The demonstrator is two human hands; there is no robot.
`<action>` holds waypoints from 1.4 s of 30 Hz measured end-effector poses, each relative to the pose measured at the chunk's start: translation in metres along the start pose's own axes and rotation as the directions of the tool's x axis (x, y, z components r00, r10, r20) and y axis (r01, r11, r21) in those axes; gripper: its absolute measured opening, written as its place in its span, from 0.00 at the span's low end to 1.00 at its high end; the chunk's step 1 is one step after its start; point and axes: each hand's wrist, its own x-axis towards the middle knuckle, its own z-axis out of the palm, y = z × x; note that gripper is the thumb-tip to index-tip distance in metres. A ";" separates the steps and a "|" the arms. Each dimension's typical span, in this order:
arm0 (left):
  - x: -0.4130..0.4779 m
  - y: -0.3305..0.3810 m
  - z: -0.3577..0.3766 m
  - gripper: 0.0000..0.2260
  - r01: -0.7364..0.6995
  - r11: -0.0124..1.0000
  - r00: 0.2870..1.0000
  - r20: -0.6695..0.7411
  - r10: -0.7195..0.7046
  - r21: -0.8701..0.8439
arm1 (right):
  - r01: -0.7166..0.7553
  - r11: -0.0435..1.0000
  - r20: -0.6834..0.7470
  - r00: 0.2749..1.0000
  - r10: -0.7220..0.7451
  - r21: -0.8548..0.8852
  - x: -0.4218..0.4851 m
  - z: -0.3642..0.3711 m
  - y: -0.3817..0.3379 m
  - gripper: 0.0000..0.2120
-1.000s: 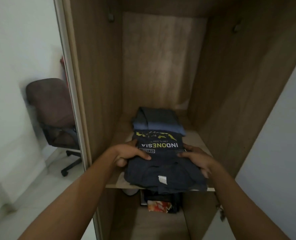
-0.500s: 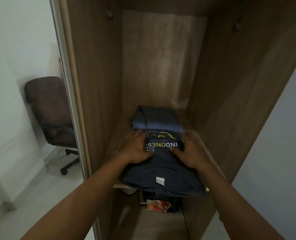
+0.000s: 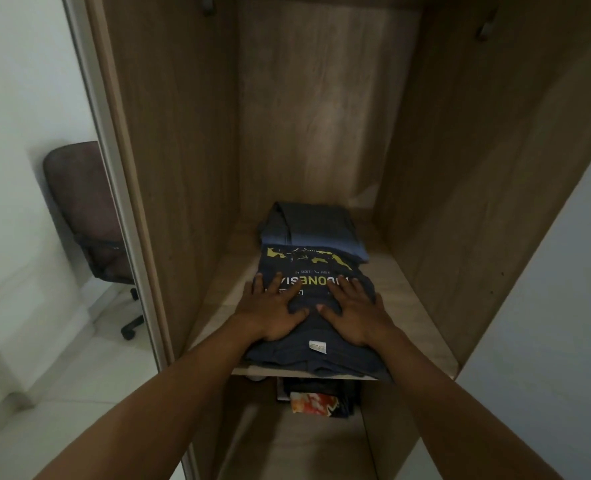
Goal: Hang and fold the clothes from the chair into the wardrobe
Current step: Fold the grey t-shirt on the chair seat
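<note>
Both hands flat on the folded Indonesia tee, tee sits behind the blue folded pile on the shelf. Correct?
One thing is off: the head view shows the Indonesia tee in front of the blue folded pile, nearer the front edge of the shelf, not behind it. The rest holds: left hand and right hand lie flat on the tee.

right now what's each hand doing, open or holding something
Left hand: open, fingers flat, pressing on the folded navy t-shirt.
Right hand: open, fingers spread flat on the same t-shirt, gripping nothing.

L hand (image 3: 274, 316) & R hand (image 3: 355, 315) flat, fingers spread.
</note>
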 end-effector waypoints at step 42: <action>-0.371 0.054 0.080 0.31 0.296 0.916 0.905 -0.226 -0.360 -0.271 | 0.296 0.881 -0.017 0.950 -0.312 0.368 -0.303 0.050 -0.081 0.26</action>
